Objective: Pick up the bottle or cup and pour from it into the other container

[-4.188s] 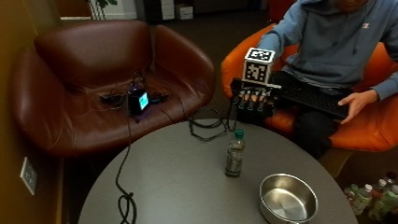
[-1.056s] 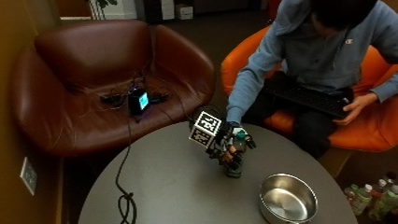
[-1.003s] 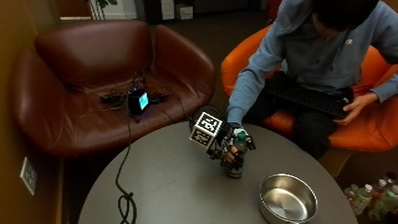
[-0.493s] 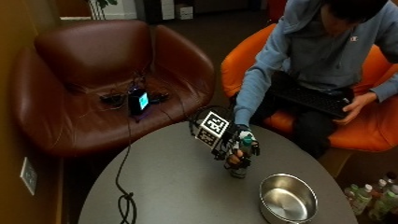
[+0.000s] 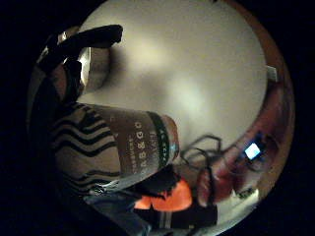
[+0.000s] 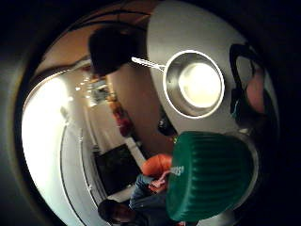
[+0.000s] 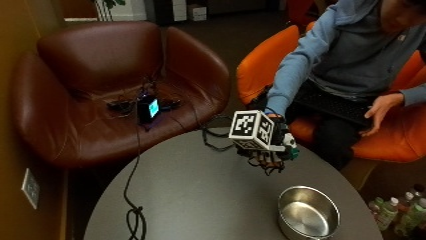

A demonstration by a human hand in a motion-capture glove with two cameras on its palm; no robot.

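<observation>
Lifted since the earlier frame: the green-capped brown-labelled bottle (image 5: 123, 147) is off the round grey table (image 7: 193, 195), gripped in the curled fingers of the gloved right hand (image 7: 269, 150) above the table's far edge. Carry step; next, tilt over steel bowl (image 7: 307, 212) near the right edge.

right hand (image 7: 273, 150) raised, fingers curled, gripping
</observation>
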